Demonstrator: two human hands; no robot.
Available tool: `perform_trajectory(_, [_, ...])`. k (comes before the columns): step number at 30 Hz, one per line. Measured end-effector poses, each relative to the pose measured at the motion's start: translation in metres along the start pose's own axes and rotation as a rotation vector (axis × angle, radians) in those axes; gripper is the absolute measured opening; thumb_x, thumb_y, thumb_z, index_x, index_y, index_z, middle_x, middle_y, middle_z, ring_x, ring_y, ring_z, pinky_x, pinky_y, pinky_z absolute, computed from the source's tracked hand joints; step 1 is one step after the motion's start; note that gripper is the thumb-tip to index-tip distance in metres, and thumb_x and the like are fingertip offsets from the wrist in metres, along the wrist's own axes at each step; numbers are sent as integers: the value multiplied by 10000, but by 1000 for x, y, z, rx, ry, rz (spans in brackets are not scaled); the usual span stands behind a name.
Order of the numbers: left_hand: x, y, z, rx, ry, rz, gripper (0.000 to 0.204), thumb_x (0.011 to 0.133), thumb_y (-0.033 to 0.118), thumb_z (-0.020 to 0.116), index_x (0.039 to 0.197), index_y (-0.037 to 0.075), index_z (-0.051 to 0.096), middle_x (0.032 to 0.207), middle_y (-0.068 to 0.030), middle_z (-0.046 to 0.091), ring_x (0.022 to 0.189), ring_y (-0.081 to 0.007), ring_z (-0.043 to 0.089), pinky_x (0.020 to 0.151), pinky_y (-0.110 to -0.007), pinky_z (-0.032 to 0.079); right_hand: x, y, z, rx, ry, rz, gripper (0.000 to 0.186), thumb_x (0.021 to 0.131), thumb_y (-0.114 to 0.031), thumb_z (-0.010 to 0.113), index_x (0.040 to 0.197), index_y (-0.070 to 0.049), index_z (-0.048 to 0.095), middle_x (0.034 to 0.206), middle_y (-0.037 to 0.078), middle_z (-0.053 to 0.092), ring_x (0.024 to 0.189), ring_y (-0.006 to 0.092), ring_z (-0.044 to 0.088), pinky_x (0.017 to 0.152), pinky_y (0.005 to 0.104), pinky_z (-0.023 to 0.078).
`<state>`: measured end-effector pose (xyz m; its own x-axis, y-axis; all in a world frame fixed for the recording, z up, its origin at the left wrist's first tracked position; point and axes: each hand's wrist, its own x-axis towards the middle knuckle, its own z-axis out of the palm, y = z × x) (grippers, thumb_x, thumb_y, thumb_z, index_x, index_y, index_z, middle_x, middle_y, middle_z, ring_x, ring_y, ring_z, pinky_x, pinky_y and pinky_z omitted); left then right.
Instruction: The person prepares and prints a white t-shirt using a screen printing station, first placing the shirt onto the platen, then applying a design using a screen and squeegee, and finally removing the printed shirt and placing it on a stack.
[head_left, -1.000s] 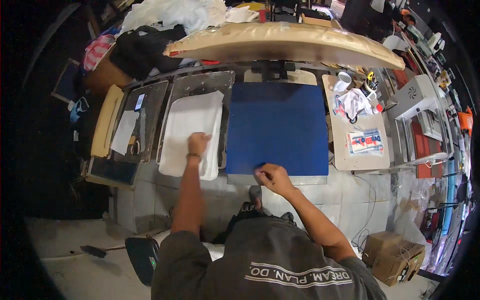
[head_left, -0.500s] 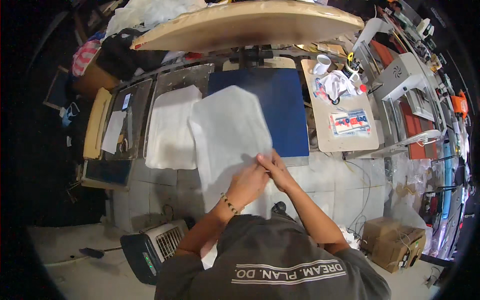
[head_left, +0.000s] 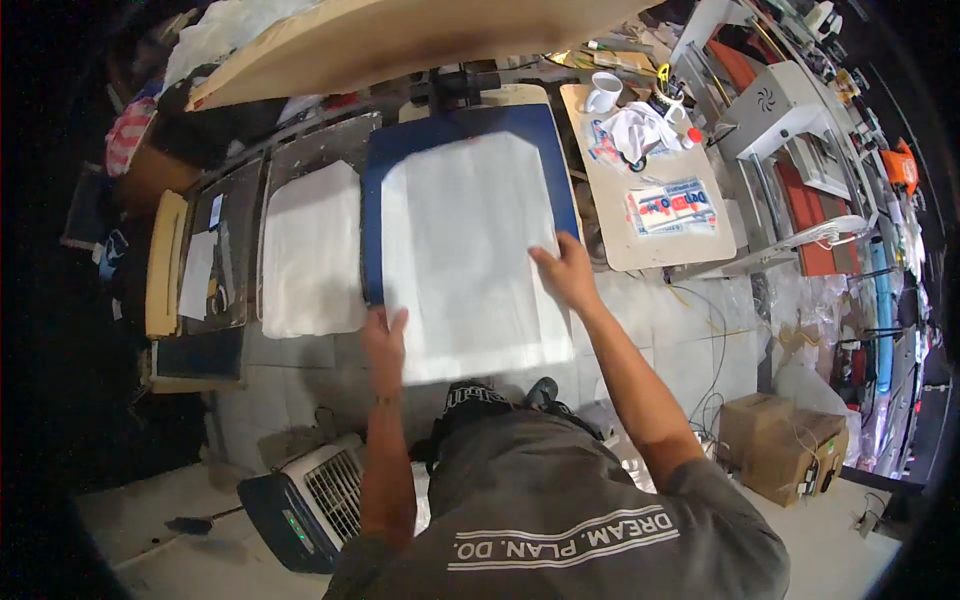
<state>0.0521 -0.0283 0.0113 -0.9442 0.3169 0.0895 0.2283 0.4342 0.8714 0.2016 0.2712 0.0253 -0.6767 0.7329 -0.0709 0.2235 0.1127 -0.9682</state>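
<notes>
"Tan panel [head_left: 420, 50], right up at the far side. Why there?"

"It looms over the far edge of the blue board [head_left: 450, 124], perhaps raised so that the board's face can be reached."

"And the white sheet [head_left: 465, 255]?"

"Lying over that board, with blue showing at the far, left and right edges. Its near end reaches past the board's near edge, which probably makes it easier to handle from the near side."

"What's the beige board [head_left: 660, 256] for?"

"It stands to the right, holding odds and ends, maybe to keep them off the blue."

"More white on the left?"

"A white pile [head_left: 312, 250] on a grey board [head_left: 325, 140], just beside, likely put there for easy reach."

"The hands?"

"Well apart. The left hand [head_left: 383, 345] is at the sheet's left edge, toward the near corner; the right hand [head_left: 570, 275] has its thumb on the right edge. Spread so, they'd keep it straight. Whether they pinch it, I can't tell."

"Smallest thing?"

"A white mug [head_left: 603, 92], far end of the beige board."
</notes>
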Motion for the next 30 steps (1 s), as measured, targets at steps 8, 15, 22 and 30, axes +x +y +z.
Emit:
perform_trajectory(8, [109, -46, 13, 243, -37, -20, 323, 855, 268, 768, 857, -20, 624, 680, -99, 582, 614, -198, 520, 600, -364, 431, 113, 11, -29, -228, 392, -361, 312, 865, -215, 746, 1040, 41, 712, 971, 204, 715, 871, 303, 696, 804, 396, 547])
perform_trajectory(15, [93, 23, 27, 368, -32, 4, 405, 859, 292, 795, 1098, 6, 636, 810, -88, 636, 689, -266, 594, 679, -381, 507, 112, 157, -179, -1000, 526, -41, 378, 849, -320, 736, 1099, -44, 671, 1185, 193, 645, 1086, 360, 626, 892, 468, 529])
perform_trajectory(22, [77, 105, 60, 241, -197, 309, 302, 845, 49, 734, 1128, -4, 642, 925, -101, 626, 809, -223, 619, 713, -350, 522, 106, 162, -188, -1118, 462, -134, 201, 867, -256, 689, 947, -74, 713, 1023, 165, 697, 859, 367, 691, 771, 466, 563])
perform_trajectory(30, [22, 171, 178, -105, -1063, 422, 223, 909, 159, 752, 1051, -5, 702, 938, -112, 708, 797, -177, 701, 718, -302, 565, 108, 129, -204, -516, 657, 64, 322, 857, -335, 734, 909, -20, 776, 813, 191, 721, 720, 321, 705, 682, 434, 539])
